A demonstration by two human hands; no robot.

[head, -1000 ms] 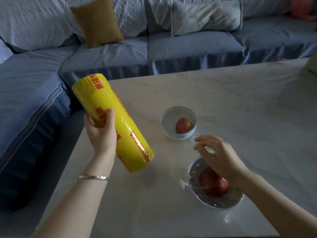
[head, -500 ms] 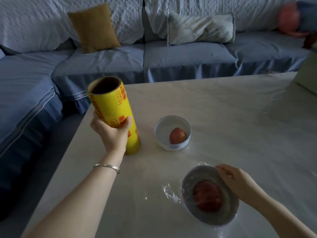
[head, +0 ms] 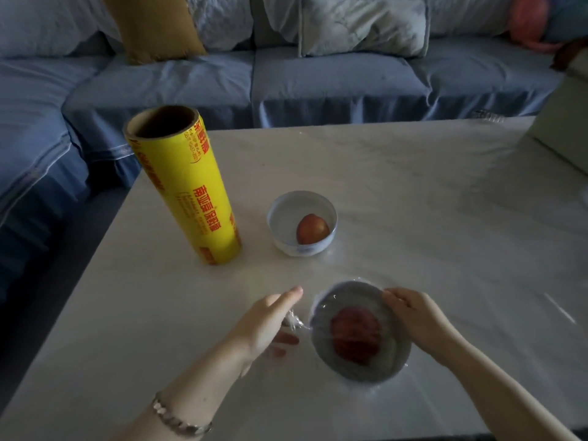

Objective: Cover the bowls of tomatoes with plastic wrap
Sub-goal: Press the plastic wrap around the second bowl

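The near bowl (head: 386,367) holds a tomato (head: 355,334) under stretched plastic wrap and sits tilted on the table. My right hand (head: 413,316) grips its right rim, fingers curled over the edge. My left hand (head: 265,324) is at the bowl's left side, and a crumpled loose end of wrap (head: 294,323) lies between its thumb and fingers. The far white bowl (head: 286,214) holds a tomato (head: 311,230) and has no cover. The yellow wrap roll (head: 187,192) stands upright on the table, left of the far bowl, with no hand on it.
The pale marble table (head: 413,192) has a shiny film patch around the near bowl. A blue sofa (head: 318,81) with cushions runs along the far and left sides. A pale box (head: 566,122) sits at the table's far right corner.
My left hand stood the roll upright on the table, let go of it and came down to the near bowl's left side. My right hand stayed on the bowl's right rim.
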